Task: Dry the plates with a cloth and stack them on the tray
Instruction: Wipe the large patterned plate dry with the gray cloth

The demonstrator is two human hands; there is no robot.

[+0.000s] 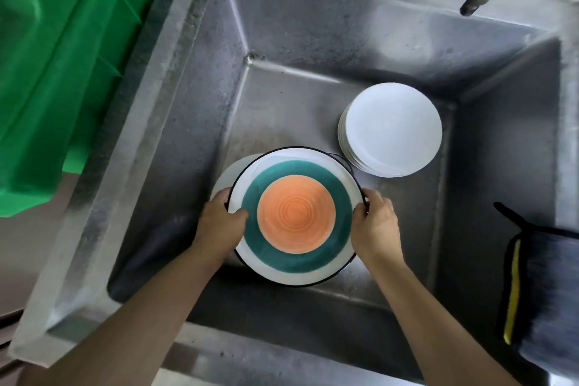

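Both hands, left hand [221, 222] and right hand [374, 226], grasp the painted plate [296, 216] by opposite rims; wet edges could slip it onto the plates beneath that grip.

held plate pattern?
Plate: orange centre, teal ring, white border, thin black rim. Head view.

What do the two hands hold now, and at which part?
Both hold the orange and teal plate by its rim: left hand at the left edge, right hand at the right edge.
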